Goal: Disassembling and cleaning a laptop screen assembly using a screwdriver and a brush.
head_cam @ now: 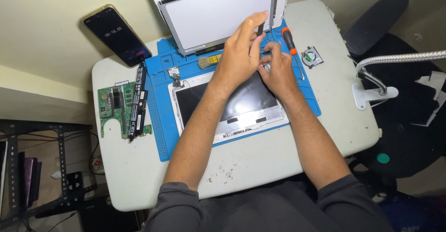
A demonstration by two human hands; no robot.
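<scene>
A white laptop lid shell (200, 81) with a dark inner surface lies on a blue work mat (162, 134). My left hand (239, 53) is above the shell's far right corner, fingers closed around a thin black tool (260, 27) held upright. My right hand (279, 74) rests on that same corner, its fingertips pinched together just beside the tool's lower end; what they pinch is hidden. A bare grey display panel (209, 13) leans against the wall right behind both hands.
An orange-handled screwdriver (290, 40), a small brush (203, 62) and a small fan (312, 56) lie nearby. A green circuit board (111, 106) and black strips (138, 99) sit at left. A phone (116, 34) leans on the wall. A gooseneck lamp (374, 90) stands at right.
</scene>
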